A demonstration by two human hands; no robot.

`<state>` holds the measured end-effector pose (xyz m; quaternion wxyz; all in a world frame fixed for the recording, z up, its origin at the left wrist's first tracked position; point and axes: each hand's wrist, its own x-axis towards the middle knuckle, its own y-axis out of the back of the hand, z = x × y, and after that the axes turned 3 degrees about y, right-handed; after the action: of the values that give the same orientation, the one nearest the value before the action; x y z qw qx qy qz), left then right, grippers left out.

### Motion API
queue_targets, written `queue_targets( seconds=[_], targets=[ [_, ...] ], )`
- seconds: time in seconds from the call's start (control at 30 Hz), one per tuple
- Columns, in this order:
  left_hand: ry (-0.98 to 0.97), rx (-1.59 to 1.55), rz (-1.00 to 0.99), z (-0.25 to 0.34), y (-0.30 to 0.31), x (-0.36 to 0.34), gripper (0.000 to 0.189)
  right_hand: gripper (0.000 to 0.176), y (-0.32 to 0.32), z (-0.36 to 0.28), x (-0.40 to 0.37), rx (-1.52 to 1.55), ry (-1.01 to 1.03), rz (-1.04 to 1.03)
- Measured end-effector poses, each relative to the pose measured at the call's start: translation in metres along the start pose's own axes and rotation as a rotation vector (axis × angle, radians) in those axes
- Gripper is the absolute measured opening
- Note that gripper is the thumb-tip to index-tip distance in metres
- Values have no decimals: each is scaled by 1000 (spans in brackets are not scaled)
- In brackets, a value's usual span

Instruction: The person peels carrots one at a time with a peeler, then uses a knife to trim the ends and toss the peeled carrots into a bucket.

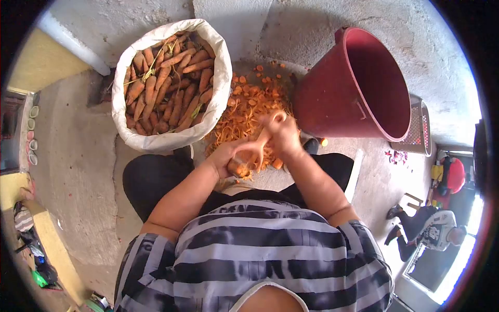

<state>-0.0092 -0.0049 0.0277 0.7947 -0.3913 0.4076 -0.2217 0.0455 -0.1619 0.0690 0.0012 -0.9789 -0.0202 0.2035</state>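
My left hand [228,156] grips a carrot [240,167] low between my knees. My right hand [283,132] holds a pale peeler [262,143] whose blade lies against the carrot. Both hands work just above a heap of orange carrot peelings [249,106] on the floor. The motion blurs the peeler and fingers.
A white sack [221,73] full of unpeeled carrots [166,86] stands at the upper left. A large dark red bucket [358,88] tilts at the upper right. Another person [431,229] sits at the far right by a doorway. Concrete floor lies all around.
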Motion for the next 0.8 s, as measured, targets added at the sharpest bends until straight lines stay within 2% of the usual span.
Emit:
queue_targets(
  seconds=[0.03, 0.07, 0.1, 0.13, 0.17, 0.2, 0.27, 0.33, 0.37, 0.4, 0.43, 0.47, 0.5, 0.53, 0.57, 0.6, 0.63, 0.67, 0.7, 0.73, 0.77, 0.8],
  targets=[
    [55, -42, 55, -8, 9, 4, 40, 17, 13, 12, 24, -77, 102, 149],
    [72, -50, 50, -9, 9, 4, 39, 17, 28, 4, 43, 53, 92, 230],
    [88, -59, 46, -11, 9, 4, 39, 19, 50, 8, 67, -59, 97, 359],
    [106, -70, 44, -13, 10, 4, 39, 19, 82, 33, 102, -354, 313, 432],
    [91, -58, -102, -13, 13, 5, 38, 20, 93, 34, 107, 40, 237, 485],
    [80, -47, -6, -8, 7, 1, 39, 21, 103, 27, 105, -15, 201, 585],
    [59, -44, 187, -1, -8, -7, 41, 22, 87, 7, 81, 69, 215, 575],
    [46, -117, 149, -2, -4, 0, 46, 22, 69, 13, 63, 45, 302, 442],
    [36, -155, 124, -3, 1, 5, 46, 22, 41, -6, 30, 146, 258, 330],
    [30, -191, 100, -4, 4, 7, 46, 22, 25, -12, 7, 85, 199, 253],
    [1, -199, 47, 0, -6, 0, 42, 22, 12, -2, -6, 114, 187, 176],
    [23, -211, 27, -3, -2, 2, 41, 22, 4, 2, -21, 238, 104, -1],
    [45, -222, 6, -5, 4, 7, 41, 21, -4, 8, -28, 169, 40, -91],
    [65, -235, -15, -7, 9, 11, 40, 21, -7, 15, -28, 139, 128, -143],
    [108, -316, -30, -9, 14, 14, 42, 21, -4, 13, -22, 103, 69, -113],
    [64, -264, -5, -10, 12, 12, 42, 21, -1, 11, -11, 67, 9, -85],
    [19, -211, 20, -10, 9, 8, 42, 20, -2, 14, -1, 220, 78, -29],
    [-25, -159, 45, -10, 6, 5, 42, 20, 7, 8, 13, 46, 85, 99],
    [121, -117, 45, -8, 11, 4, 44, 20, 33, 26, 53, 12, 154, 195],
    [124, -134, 40, -9, 9, 3, 44, 18, 49, 9, 62, 27, 73, 306],
    [126, -148, 35, -10, 6, 2, 44, 18, 81, 35, 99, -295, 263, 403],
    [129, -161, 32, -9, 3, 1, 44, 22, 101, 37, 111, -280, 154, 541]
  ],
)
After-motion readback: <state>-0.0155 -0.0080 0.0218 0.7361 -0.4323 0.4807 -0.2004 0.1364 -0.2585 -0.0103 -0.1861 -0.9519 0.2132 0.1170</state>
